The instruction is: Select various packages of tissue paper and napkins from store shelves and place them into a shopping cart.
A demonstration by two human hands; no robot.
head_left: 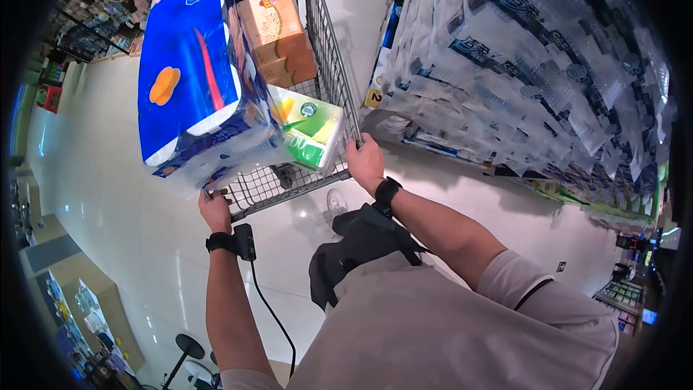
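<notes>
Left hand (215, 209) is gripping the cart (328, 65) handle, fingers closed round it. Cart's sitting on the floor right in front, and the soft, bulky tissue pack (191, 72) is probably making it top-heavy. Right hand (366, 162) is clamping the handle's other end, the best place to hold
</notes>
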